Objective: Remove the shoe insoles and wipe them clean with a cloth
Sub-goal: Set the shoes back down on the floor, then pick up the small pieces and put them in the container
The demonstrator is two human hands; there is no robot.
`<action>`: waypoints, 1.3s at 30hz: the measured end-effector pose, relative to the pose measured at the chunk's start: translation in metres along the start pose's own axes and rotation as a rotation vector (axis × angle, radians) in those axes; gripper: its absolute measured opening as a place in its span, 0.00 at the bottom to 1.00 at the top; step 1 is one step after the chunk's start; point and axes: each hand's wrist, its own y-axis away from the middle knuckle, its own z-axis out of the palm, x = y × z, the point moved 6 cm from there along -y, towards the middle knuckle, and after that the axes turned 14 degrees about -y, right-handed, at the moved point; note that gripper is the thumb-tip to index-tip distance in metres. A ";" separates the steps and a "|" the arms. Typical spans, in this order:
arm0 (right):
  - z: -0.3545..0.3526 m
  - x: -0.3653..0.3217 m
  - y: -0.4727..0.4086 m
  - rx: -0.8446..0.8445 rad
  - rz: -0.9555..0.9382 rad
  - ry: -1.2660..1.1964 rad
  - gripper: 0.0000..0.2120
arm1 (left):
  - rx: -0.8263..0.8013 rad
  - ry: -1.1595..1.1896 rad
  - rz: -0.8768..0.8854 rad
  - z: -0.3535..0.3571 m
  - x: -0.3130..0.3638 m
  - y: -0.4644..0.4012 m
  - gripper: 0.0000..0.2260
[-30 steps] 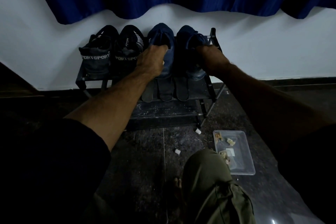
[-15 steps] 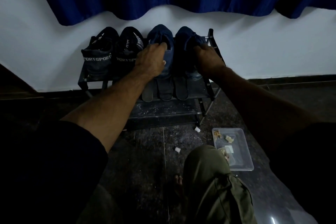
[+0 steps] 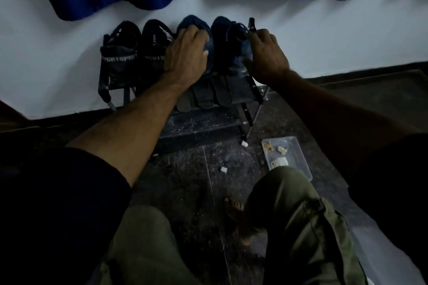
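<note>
Two blue shoes stand side by side on the top shelf of a black shoe rack (image 3: pixel 254 90). My left hand (image 3: pixel 185 55) lies over the heel of the left blue shoe (image 3: pixel 196 23), fingers curled on it. My right hand (image 3: pixel 266 58) grips the outer side and heel of the right blue shoe (image 3: pixel 225 30), thumb toward the opening. Three dark insoles (image 3: pixel 205 97) lie flat on the shelf in front of the blue shoes, partly under my left wrist. No cloth is visible.
Two black sport shoes (image 3: pixel 120 55) stand left of the blue pair. A clear plastic tray (image 3: pixel 298 157) with small scraps lies on the dark floor at the right. Small white bits (image 3: pixel 223 169) lie on the floor. My knees and bare foot fill the foreground.
My right hand has slid from the top of the right blue shoe's heel toward its outer side. My left hand stays on the left blue shoe.
</note>
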 end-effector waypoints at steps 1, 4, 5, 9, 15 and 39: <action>0.000 0.001 0.011 -0.001 0.005 0.007 0.26 | 0.000 0.007 0.022 -0.002 0.007 0.008 0.12; 0.000 0.002 0.041 -0.001 0.011 0.016 0.25 | -0.045 0.019 0.061 -0.005 0.025 0.033 0.12; -0.002 0.002 0.049 0.008 0.008 0.021 0.24 | -0.061 0.017 0.061 -0.006 0.030 0.042 0.12; -0.004 0.002 0.083 0.001 -0.003 0.043 0.21 | -0.135 -0.005 0.033 -0.003 0.041 0.079 0.12; 0.009 0.010 0.117 -0.066 -0.003 0.031 0.22 | -0.227 -0.016 -0.039 0.015 0.051 0.124 0.14; 0.208 0.245 0.170 -0.471 0.490 -0.003 0.19 | -0.736 0.037 0.123 0.313 0.146 0.154 0.16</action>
